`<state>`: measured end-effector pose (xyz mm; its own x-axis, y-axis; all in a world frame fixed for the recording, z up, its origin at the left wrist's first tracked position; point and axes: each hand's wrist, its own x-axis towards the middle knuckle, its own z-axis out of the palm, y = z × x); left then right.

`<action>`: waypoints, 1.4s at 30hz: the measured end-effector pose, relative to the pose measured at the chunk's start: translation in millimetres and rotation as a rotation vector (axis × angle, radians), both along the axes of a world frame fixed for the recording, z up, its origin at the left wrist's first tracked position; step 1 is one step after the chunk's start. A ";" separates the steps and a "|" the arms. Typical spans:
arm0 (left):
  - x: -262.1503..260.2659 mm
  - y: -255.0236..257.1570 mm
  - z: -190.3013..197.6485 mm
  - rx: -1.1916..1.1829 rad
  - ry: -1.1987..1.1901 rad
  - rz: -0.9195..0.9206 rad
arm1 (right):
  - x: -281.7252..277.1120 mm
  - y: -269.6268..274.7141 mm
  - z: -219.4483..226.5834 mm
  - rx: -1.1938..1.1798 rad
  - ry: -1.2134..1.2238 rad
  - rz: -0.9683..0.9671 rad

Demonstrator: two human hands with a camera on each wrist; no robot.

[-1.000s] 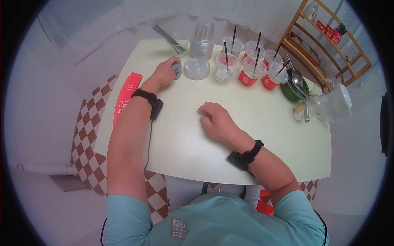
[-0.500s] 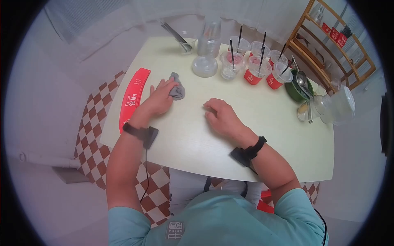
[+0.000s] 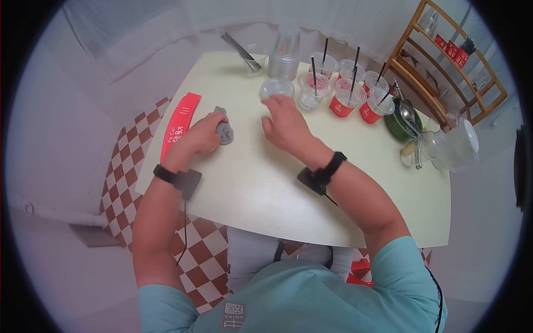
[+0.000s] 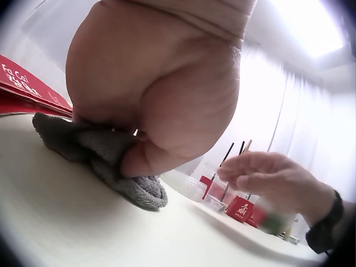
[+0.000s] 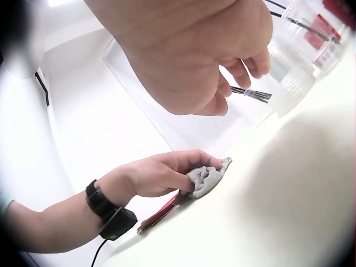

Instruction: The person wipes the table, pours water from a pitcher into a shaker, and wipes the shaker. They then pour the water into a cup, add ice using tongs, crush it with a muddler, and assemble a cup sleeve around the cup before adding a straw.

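Note:
A crumpled grey cloth (image 3: pixel 224 132) lies on the left part of the pale table. My left hand (image 3: pixel 203 136) grips it from above; in the left wrist view the thumb and fingers (image 4: pixel 146 162) pinch its folds. My right hand (image 3: pixel 287 125) is raised over the table, holding nothing. Loosely bent fingers of that hand show in the right wrist view, with a shadow on the tabletop. In the head view its fingertips overlap the near edge of the clear plastic lids (image 3: pixel 277 86).
Red printed paper sleeves (image 3: pixel 180 119) lie left of the left hand. Behind the lids stands a stack of clear cups (image 3: pixel 284 53), beside straws in a cup (image 3: pixel 255 61). Several red-sleeved cups (image 3: pixel 347 99), a green bowl (image 3: pixel 401 129) and a clear jug (image 3: pixel 458 145) stand right.
My left hand has drawn the cloth from beside the lids towards me and a little left; its fingers have bunched round it. My right hand has moved forward towards the lids.

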<state>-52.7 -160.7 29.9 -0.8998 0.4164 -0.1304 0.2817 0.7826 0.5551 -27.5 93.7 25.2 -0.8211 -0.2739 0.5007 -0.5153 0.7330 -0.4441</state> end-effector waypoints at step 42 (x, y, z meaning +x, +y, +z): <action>-93.7 142.3 -34.9 0.062 0.095 -0.271 | 131.1 108.1 -1.3 0.371 -0.353 -0.150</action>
